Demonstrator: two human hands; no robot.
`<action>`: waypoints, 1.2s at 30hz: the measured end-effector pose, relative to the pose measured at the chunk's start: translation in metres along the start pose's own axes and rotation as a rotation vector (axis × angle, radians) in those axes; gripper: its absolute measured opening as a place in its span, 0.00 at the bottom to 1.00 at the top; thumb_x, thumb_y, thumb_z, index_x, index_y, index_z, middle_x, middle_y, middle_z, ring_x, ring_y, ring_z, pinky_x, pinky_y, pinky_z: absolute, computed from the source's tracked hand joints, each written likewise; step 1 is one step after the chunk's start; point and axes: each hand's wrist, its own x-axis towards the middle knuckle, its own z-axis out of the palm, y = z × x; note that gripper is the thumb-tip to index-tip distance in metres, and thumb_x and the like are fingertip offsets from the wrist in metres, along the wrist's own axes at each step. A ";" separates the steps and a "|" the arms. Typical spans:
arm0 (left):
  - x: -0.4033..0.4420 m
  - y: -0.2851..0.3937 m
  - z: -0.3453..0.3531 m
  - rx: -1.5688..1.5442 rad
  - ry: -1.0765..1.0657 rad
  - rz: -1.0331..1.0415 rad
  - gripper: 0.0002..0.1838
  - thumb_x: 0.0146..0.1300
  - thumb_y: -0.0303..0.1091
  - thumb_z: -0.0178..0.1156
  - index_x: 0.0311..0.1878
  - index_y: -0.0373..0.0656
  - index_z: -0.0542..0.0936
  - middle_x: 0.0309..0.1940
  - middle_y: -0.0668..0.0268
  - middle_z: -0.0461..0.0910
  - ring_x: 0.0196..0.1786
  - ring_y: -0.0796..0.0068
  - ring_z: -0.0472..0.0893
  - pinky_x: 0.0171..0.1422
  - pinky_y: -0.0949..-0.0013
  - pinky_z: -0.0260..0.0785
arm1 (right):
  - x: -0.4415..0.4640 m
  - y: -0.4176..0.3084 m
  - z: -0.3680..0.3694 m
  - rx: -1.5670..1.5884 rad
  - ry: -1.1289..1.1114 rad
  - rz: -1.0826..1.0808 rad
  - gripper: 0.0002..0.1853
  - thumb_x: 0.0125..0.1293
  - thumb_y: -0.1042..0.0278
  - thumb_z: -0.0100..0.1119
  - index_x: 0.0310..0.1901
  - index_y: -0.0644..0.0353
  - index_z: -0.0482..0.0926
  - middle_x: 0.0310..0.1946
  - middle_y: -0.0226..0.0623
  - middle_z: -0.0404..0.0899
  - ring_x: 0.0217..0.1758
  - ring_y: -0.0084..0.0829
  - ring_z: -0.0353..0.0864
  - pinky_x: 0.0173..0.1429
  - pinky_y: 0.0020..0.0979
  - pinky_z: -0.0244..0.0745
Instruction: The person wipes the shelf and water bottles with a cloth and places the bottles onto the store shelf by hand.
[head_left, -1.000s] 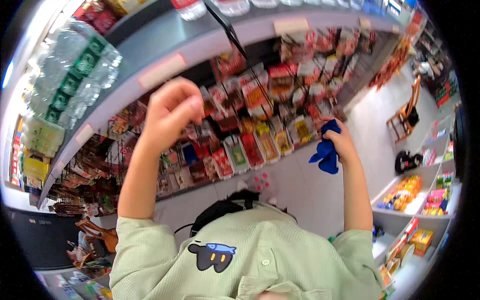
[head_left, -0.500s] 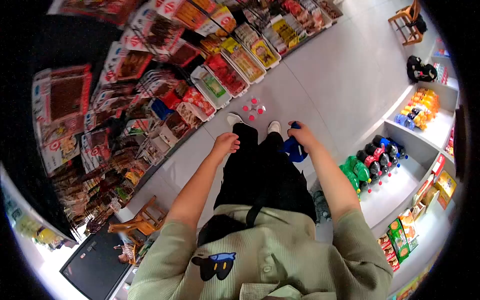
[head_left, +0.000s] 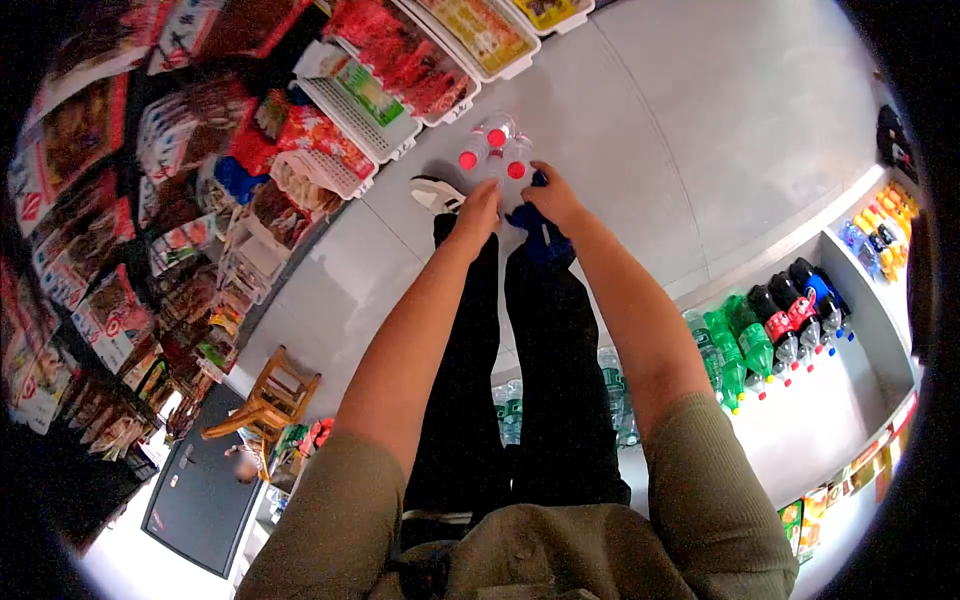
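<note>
Clear bottles with red caps (head_left: 496,150) stand in a small group on the floor, beyond my hands. My left hand (head_left: 481,208) reaches down at the near side of the bottles, its fingers drawn together; whatever is between the fingertips is hidden. To its right, my right hand (head_left: 556,198) grips a dark blue cloth (head_left: 540,236), which hangs below the fingers close to my knee. The two hands are a short distance apart.
White baskets (head_left: 345,115) of packaged snacks line the shelf on the upper left. Soda bottles (head_left: 750,340) lie on a low white shelf at right. A wooden chair (head_left: 270,395) is at lower left, near a dark door (head_left: 205,495). My shoe (head_left: 437,194) is beside the bottles.
The view has tilted down and come nearer the floor. Both hands have moved down and closer together, towards the red-capped bottles. The blue cloth is still in my right hand.
</note>
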 end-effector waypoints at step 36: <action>-0.401 0.187 0.004 0.473 0.061 1.014 0.31 0.41 0.29 0.74 0.52 0.42 0.75 0.50 0.59 0.78 0.55 0.63 0.78 0.61 0.65 0.70 | -0.408 -0.299 -0.104 -0.177 -0.319 -0.860 0.30 0.51 0.65 0.61 0.59 0.55 0.70 0.53 0.51 0.76 0.55 0.43 0.78 0.61 0.40 0.70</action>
